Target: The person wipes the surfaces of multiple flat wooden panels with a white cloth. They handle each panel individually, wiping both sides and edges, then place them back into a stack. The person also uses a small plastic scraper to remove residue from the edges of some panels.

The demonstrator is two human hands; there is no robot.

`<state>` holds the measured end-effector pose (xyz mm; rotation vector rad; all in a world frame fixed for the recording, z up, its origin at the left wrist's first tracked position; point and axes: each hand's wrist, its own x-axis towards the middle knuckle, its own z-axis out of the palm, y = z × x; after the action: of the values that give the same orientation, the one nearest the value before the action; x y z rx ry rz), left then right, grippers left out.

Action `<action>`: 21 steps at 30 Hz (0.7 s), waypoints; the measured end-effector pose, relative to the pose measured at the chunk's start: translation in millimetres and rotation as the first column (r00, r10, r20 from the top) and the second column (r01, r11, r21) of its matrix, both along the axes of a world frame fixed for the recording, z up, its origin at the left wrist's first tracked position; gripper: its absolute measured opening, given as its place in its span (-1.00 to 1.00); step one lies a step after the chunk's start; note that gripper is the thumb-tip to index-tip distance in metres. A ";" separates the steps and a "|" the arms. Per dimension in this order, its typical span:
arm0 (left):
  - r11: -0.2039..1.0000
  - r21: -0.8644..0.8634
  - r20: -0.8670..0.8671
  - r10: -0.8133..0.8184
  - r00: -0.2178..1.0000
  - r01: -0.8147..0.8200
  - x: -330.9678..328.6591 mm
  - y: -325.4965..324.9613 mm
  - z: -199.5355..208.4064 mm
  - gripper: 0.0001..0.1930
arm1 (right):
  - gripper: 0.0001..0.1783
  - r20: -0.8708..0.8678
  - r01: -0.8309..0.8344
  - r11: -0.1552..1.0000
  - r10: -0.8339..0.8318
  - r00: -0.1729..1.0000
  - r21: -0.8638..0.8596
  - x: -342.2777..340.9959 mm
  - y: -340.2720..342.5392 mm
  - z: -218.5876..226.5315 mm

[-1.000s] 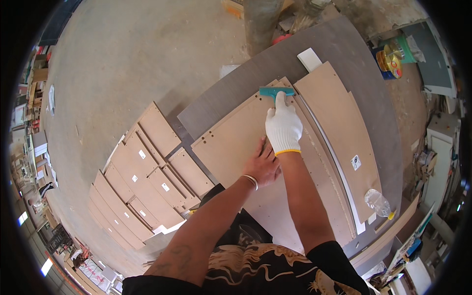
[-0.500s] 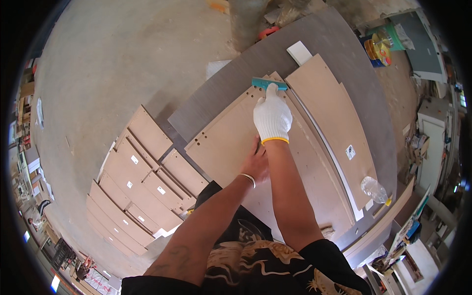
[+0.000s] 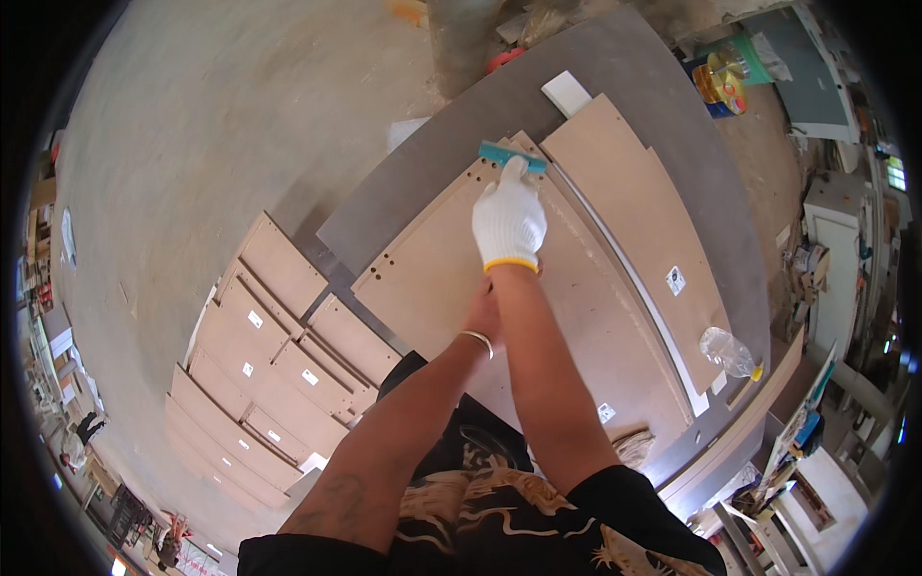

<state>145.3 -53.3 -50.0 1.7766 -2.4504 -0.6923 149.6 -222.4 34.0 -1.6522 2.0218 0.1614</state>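
Observation:
My right hand (image 3: pixel 510 223) wears a white knitted glove with a yellow cuff and is closed on a teal scraper (image 3: pixel 497 154). The blade lies across the far corner of a large light-brown panel (image 3: pixel 432 269), beside several drilled holes. My bare left hand (image 3: pixel 484 315), with a pale band at its wrist, is low over the same panel. The right forearm and wrist cover most of its fingers, so I cannot tell whether they are spread or closed.
The panels rest on a grey board (image 3: pixel 663 96). A long narrow panel (image 3: pixel 634 192) and a white block (image 3: pixel 566 93) lie to the right. A plastic bottle (image 3: pixel 727 352) and a folded cloth (image 3: pixel 634 447) are nearer. Stacked panels (image 3: pixel 288 350) stand at left.
The whole view has shifted slightly. My left hand has slid further beneath the right forearm, hiding its fingers. The scraper stays in my right hand near the panel's far corner.

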 end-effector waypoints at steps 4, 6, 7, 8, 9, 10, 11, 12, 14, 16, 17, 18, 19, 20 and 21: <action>0.995 -0.013 -0.181 0.094 0.979 -0.098 2.8 -4.2 10.8 -0.38 | -0.21 0.077 0.070 0.997 -0.073 0.994 0.040 3.3 -7.9 4.6; 0.939 0.325 -0.427 0.248 0.870 -0.109 4.9 -7.6 9.4 -0.39 | -0.16 0.048 0.063 0.992 -0.068 0.997 0.107 4.6 -9.4 4.4; 0.936 0.332 -0.482 0.276 0.831 -0.119 5.4 -8.1 7.6 -0.39 | -0.15 0.027 0.070 0.991 -0.073 0.997 0.115 5.9 -9.1 3.5; 0.961 0.236 -0.435 0.237 0.869 -0.144 5.8 -10.8 3.8 -0.39 | -0.14 -0.001 0.070 0.981 -0.071 0.997 0.178 5.6 -8.1 2.5; 0.985 -0.009 -0.324 0.160 0.932 -0.172 4.7 -6.4 2.5 -0.39 | -0.14 0.032 0.095 0.993 -0.097 0.995 0.065 6.7 -6.3 1.2; 0.953 -0.262 -0.204 0.102 0.974 -0.155 3.5 -3.1 0.4 -0.38 | -0.21 0.053 0.094 0.995 -0.096 0.994 0.043 6.6 -5.3 -0.1; 0.973 -0.217 -0.097 0.064 0.993 -0.084 2.3 -2.7 -2.7 -0.38 | -0.28 0.072 0.097 0.994 -0.101 0.992 0.058 7.3 -3.1 -1.6; 0.984 -0.176 -0.009 0.016 1.000 -0.018 0.1 1.4 -4.0 -0.37 | -0.34 0.087 0.108 0.994 -0.110 0.990 0.028 7.0 -2.5 -3.0; 0.989 -0.110 0.169 -0.081 0.982 0.101 -1.6 -4.6 -9.8 -0.36 | -0.33 0.072 0.110 0.992 -0.106 0.992 -0.056 7.2 -0.9 -4.7; 0.990 -0.034 0.206 -0.125 0.971 0.134 -1.7 -3.8 -9.0 -0.35 | -0.31 0.067 0.121 0.992 -0.118 0.991 -0.043 6.9 -1.5 -4.5; 0.987 -0.143 0.116 -0.058 0.992 0.074 -1.2 -4.1 -7.5 -0.35 | -0.27 0.067 0.125 0.992 -0.123 0.990 -0.026 6.6 -4.3 -4.1; 0.985 -0.168 0.067 -0.032 0.997 0.043 0.1 -4.7 -5.9 -0.35 | -0.23 0.071 0.099 0.995 -0.101 0.992 0.033 6.6 -4.9 -3.3; 0.981 -0.193 0.028 -0.012 1.000 0.017 0.9 -3.9 -3.7 -0.34 | -0.18 0.058 0.098 0.995 -0.100 0.993 0.036 6.2 -8.6 -2.3; 0.976 -0.216 0.009 0.001 1.000 0.001 1.4 -3.3 -1.9 -0.34 | -0.13 0.044 0.090 0.991 -0.095 0.994 0.099 6.6 -9.1 -1.3; 0.970 -0.243 -0.006 0.014 1.000 -0.015 2.4 -2.2 -0.2 -0.34 | -0.11 0.016 0.051 0.976 -0.055 0.998 0.212 6.4 -12.2 0.0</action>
<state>147.8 -55.5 -50.2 1.6957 -2.3948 -0.3730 156.1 -234.6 34.0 -1.4610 1.9560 0.3259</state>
